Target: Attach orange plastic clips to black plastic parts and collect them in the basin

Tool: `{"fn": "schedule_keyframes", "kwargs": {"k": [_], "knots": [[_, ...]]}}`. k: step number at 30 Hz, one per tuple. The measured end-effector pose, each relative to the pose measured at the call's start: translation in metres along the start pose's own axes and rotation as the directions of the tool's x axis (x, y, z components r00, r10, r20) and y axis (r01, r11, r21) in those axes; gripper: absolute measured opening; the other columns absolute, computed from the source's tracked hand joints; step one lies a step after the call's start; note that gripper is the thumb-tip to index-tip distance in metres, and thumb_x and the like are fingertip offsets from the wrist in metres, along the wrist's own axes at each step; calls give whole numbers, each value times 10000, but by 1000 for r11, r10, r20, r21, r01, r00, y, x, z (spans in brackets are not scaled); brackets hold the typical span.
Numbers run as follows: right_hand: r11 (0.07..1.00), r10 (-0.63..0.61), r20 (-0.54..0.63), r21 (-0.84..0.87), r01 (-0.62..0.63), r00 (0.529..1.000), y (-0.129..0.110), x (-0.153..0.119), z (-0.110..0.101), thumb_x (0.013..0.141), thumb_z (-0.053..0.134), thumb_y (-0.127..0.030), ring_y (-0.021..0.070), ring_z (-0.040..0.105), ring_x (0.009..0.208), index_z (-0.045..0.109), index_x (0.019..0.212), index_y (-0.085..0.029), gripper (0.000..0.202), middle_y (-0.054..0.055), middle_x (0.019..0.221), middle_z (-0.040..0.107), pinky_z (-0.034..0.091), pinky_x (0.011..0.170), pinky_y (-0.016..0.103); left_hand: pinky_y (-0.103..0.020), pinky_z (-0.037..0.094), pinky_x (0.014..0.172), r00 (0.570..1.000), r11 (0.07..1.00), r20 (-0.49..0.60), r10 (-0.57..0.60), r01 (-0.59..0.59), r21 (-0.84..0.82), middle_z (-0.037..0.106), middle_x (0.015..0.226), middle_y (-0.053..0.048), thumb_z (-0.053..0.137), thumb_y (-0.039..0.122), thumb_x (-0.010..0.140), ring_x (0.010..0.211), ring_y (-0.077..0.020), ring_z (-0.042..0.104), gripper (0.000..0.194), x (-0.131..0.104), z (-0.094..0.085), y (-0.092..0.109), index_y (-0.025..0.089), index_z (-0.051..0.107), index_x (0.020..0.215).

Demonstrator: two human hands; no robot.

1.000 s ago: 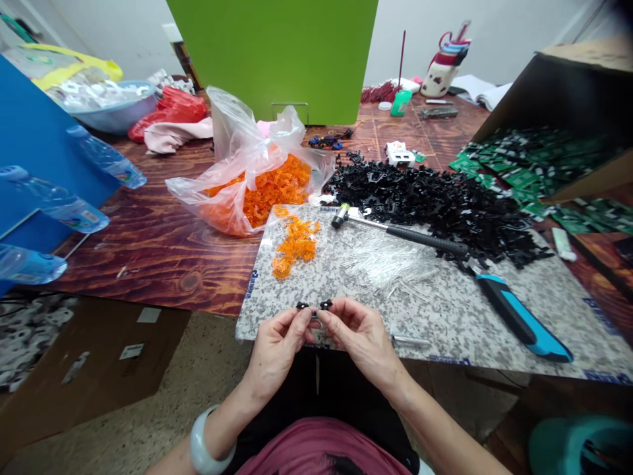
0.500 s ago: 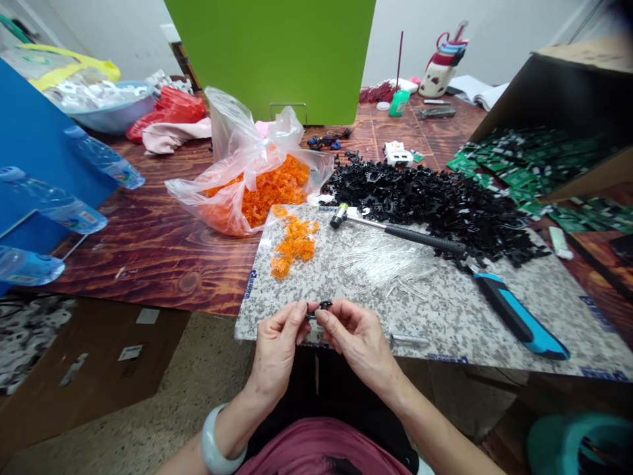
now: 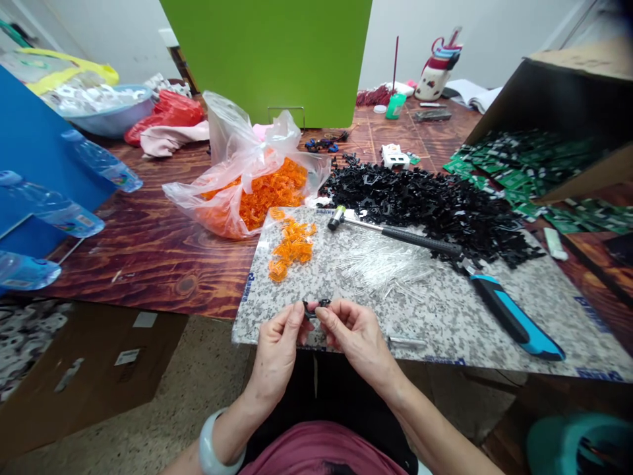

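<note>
Between my two hands is a small black plastic part [image 3: 311,313], held over the near edge of the speckled stone slab [image 3: 316,277]. My left hand [image 3: 277,336] pinches its left end between thumb and forefinger. The right end sits in the fingertips of my right hand [image 3: 353,330], which partly cover it. Ahead on the slab lie a few orange translucent plastic parts [image 3: 293,247] and a spread of thin clear rods [image 3: 383,264]. A small hammer [image 3: 395,234] rests beyond the rods, beside a large heap of black plastic parts [image 3: 410,198].
A plastic bag of orange parts [image 3: 198,204] stands at the back left. On the right are a blue-and-black handled tool [image 3: 517,316] and a tipped cardboard box [image 3: 499,99] with green circuit boards [image 3: 524,158]. A green panel [image 3: 267,59] rises at the back; plastic bottles [image 3: 54,204] are at left.
Slightly more of the black part shows between my fingertips, its curved lower edge now clearer. Both hands keep their pinch in nearly the same place. The view has shifted a little.
</note>
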State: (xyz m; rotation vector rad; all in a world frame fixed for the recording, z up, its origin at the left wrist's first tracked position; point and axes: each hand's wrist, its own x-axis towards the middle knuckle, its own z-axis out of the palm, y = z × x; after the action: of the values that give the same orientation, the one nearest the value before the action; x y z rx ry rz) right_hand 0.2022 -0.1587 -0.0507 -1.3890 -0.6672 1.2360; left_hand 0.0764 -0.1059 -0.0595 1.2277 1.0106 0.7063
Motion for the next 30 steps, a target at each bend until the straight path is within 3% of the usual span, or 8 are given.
{"fn": "schedule_keyframes", "kwargs": {"k": [4,8,11,16,23,30], "knots": [[999,7,5,52,-7,1000,4,-1,1,740,663,-505,59,412,432,586,667,-149,371,-46,506,499,322,423,189,-223,390,597,999,999,38,-15,17,-43,552,654,-1,524,456,871,617,-118,449,372,-1,-1,-3,151,713,973],[995,16,2,96,-16,1000,5,0,1,732,670,-505,58,415,429,617,702,-148,362,-49,506,506,328,417,183,-233,406,630,997,1000,81,-7,9,-27,543,679,-9,519,432,882,664,-131,464,356,-3,-3,-6,169,699,1042],[993,6,9,115,-7,1000,5,0,2,736,672,-493,57,440,441,619,695,-146,353,-26,553,562,335,417,177,-233,390,637,995,1000,100,1,-1,5,502,663,4,524,426,880,666,-129,456,337,-4,-3,-4,170,698,1015],[992,-5,16,125,3,1000,5,-1,3,748,668,-481,63,464,450,634,714,-145,339,-27,539,562,342,419,172,-234,354,620,996,999,94,5,-10,51,454,649,16,528,414,877,643,-119,424,324,-5,-2,0,147,699,814],[991,1,26,130,-5,1000,4,-3,5,762,663,-470,51,437,435,610,693,-148,334,-50,503,510,331,427,169,-243,351,635,995,999,102,-9,4,51,450,641,25,506,408,888,628,-118,418,327,-6,-2,3,145,691,951],[998,-47,41,51,45,998,6,-2,4,782,633,-485,59,376,439,594,705,-153,343,-54,508,467,307,430,190,-244,370,654,995,998,98,22,-28,60,479,651,15,512,385,883,638,-122,432,299,-4,-5,2,147,693,884]]}}
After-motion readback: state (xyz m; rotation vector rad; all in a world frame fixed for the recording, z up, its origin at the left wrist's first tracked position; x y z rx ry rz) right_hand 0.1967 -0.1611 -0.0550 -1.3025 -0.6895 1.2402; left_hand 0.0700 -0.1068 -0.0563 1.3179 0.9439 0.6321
